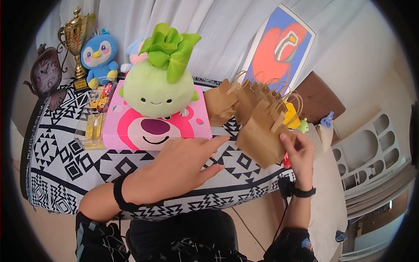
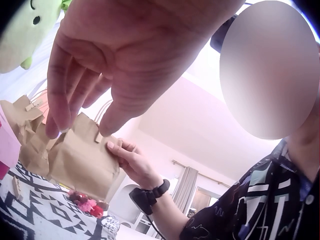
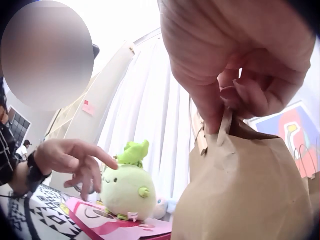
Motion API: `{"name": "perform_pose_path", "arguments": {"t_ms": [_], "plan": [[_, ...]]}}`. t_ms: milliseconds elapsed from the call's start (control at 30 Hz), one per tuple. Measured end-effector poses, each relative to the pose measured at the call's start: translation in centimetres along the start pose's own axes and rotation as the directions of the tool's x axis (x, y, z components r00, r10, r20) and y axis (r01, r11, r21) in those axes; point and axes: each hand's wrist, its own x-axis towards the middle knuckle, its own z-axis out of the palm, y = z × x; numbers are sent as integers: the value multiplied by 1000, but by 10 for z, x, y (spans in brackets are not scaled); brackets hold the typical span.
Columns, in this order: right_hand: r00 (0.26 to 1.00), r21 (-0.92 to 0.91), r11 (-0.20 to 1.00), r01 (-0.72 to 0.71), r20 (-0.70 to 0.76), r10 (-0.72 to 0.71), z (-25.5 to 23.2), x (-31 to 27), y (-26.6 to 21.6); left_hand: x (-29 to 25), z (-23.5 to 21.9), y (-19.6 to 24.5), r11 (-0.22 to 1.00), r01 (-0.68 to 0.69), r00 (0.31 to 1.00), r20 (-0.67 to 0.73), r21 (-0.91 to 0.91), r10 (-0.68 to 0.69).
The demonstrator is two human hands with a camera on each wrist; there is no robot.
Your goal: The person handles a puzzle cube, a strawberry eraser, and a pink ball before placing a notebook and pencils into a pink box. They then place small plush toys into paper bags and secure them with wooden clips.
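Note:
My right hand (image 1: 300,153) pinches the top edge of a small brown paper bag (image 1: 261,142), which stands tilted at the right of the table. A small wooden clothespin (image 3: 201,142) sits at the bag's rim, close to the pinching fingers. Spread fingers of my left hand (image 1: 163,168) point toward the bag from in front of the pink box (image 1: 201,126), and nothing is in that hand. Behind the held bag, more brown paper bags (image 1: 219,102) with twisted handles stand in a bunch. A round green plush (image 1: 152,89) with a leafy top sits on the pink box.
A patterned cloth (image 1: 56,150) covers the table. Clear packs (image 1: 92,129) lie left of the box, with a blue plush penguin (image 1: 100,54), a gold trophy (image 1: 76,39) and a clock (image 1: 46,72) behind. A framed picture (image 1: 279,48) leans at the back right, near a yellow object (image 1: 290,115).

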Motion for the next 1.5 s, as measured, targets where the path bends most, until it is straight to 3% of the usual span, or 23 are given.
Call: {"name": "perform_pose_path", "arguments": {"t_ms": [133,333,467,533,567,633,700,767,800,833,900,933,1000,1100,1167,1300,1333,1367,1433,1500], "plan": [[976,-183,974,137,-144,-164,25,40,10,-1,-1,0,1000,-12,996,86,11,11],[955,-256,936,241,-108,-276,82,85,33,-1,-2,2,999,-18,992,126,35,14],[961,-182,956,229,-115,-252,119,97,35,-2,-2,3,1000,-8,988,154,14,6],[999,69,997,-22,33,20,125,96,25,-3,-1,0,998,-45,989,140,-43,51],[999,69,997,-18,34,16,125,99,28,-3,-2,-1,998,-44,990,136,-41,49],[941,-210,953,217,-216,-261,122,113,49,-3,-4,1,997,-45,985,164,-55,54],[955,-231,958,172,-199,-220,119,131,82,-2,-7,4,999,-33,982,183,-33,39],[878,-372,842,390,-126,-462,119,141,96,-1,-8,5,1000,-28,978,208,-9,29],[918,-250,895,370,-52,-394,118,144,103,-1,-7,4,1000,-30,975,218,-7,30],[918,-250,895,369,-54,-393,116,143,101,-1,-7,4,999,-32,973,228,-5,32],[954,-325,897,299,138,-268,110,141,96,-1,-8,6,1000,-30,971,239,1,28],[953,-323,898,301,136,-270,108,142,98,-1,-9,7,1000,-25,969,248,7,23],[947,-493,811,314,100,-306,99,145,105,-1,-9,6,999,-33,968,249,14,29],[878,-426,829,361,-144,-456,68,122,77,-1,-8,2,999,-20,962,273,32,11],[845,-452,809,376,-192,-500,32,97,46,-1,-11,1,999,15,955,295,50,-30],[907,-468,833,296,-136,-398,-31,37,-17,3,-20,3,990,75,934,340,116,-111],[925,-320,903,287,-153,-349,-37,26,-18,2,-20,2,993,101,952,284,66,-116],[927,-317,905,284,-149,-343,-40,18,-22,3,-19,1,993,116,966,230,13,-115],[806,-256,767,588,108,-582,-50,-1,-28,7,-15,1,994,100,977,193,-51,-88],[832,-107,849,517,294,-470,-40,-27,-32,10,-14,-4,985,-151,988,22,-81,153]]}}
